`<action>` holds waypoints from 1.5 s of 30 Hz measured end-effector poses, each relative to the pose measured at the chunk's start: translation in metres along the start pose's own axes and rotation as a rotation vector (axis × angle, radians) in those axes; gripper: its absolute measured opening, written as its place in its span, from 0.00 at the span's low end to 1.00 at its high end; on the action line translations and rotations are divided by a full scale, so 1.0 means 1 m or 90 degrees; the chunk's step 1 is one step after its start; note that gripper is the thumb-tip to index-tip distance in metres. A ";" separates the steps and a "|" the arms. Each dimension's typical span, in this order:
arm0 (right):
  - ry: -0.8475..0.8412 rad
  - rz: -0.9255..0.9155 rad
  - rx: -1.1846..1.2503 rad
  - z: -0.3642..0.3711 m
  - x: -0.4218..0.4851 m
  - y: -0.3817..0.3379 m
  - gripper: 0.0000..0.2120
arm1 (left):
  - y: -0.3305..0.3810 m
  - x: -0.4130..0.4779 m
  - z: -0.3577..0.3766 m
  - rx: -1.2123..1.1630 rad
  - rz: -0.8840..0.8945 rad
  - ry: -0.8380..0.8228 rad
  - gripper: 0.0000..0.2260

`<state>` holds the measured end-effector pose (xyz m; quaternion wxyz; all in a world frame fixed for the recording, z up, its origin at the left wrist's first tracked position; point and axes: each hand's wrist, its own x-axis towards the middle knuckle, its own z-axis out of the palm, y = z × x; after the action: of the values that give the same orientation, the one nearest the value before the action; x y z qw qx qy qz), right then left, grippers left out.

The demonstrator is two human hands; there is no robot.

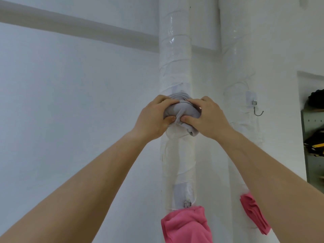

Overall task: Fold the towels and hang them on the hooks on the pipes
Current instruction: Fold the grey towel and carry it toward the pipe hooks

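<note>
Both forearms reach up; left hand (154, 116) & right hand (206, 116) pinch a bunched grey towel (182, 111) against the left pipe (175, 58), fingers closed on it. Pink towel (185, 225) hangs below on same pipe; another pink towel (254, 213) on right pipe (240, 58), bare hook (257, 111) above it.

Both arms raised, left hand (154, 118) and right hand (206, 118) clenched, thumbs nearly touching.

You're in a utility or storage room: bare white walls, wrapped vertical pipes (174, 55), a metal shelf (313, 155) holding gear.
</note>
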<state>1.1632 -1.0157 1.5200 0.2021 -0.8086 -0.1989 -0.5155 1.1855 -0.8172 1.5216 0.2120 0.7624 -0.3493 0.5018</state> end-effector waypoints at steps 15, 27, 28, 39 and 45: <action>-0.096 0.038 0.096 -0.016 -0.012 -0.004 0.13 | 0.016 -0.008 -0.014 -0.187 -0.157 0.010 0.12; 0.087 0.118 0.123 0.019 -0.012 -0.002 0.19 | 0.015 -0.013 0.016 -0.057 -0.138 0.116 0.15; 0.081 0.122 0.111 0.018 -0.012 -0.004 0.19 | 0.017 -0.013 0.014 -0.047 -0.135 0.103 0.15; -0.109 0.122 0.168 -0.026 -0.007 -0.029 0.20 | 0.039 0.007 -0.023 0.024 -0.122 -0.062 0.19; -0.099 0.149 0.196 -0.032 0.002 -0.027 0.22 | 0.039 0.014 -0.025 0.039 -0.147 -0.069 0.20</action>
<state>1.1255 -1.0103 1.5376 0.3658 -0.8233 -0.1950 -0.3878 1.1443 -0.8307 1.5440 0.2256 0.8296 -0.2547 0.4427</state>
